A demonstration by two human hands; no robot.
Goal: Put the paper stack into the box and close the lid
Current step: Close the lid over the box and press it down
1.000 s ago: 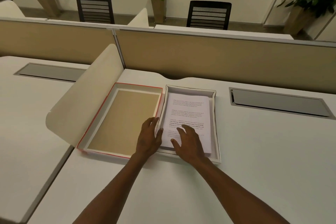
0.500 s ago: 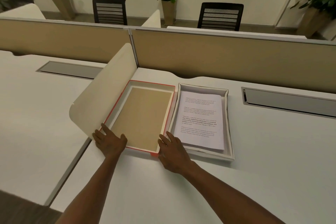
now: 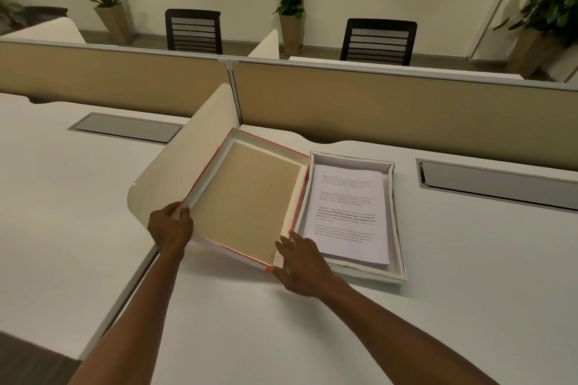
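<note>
A white box (image 3: 396, 219) lies open on the desk, and a stack of printed paper (image 3: 347, 212) rests inside it. To its left is the red-edged lid (image 3: 247, 197), inner side up, with a tan inside. The lid's left side is raised, so it tilts toward the box. My left hand (image 3: 170, 230) grips the lid's near left corner. My right hand (image 3: 301, 261) holds its near right corner, fingers against the lid's wall beside the box.
A cream curved side divider (image 3: 184, 159) stands just left of the lid. A tan partition (image 3: 375, 103) runs along the back of the desk. Grey cable hatches (image 3: 500, 184) lie on the right and at the far left (image 3: 125, 126). A gap between the desks runs at the left (image 3: 125, 300).
My hands left the paper and moved to the lid's near corners. Both now grip it, and its left side has lifted off the desk.
</note>
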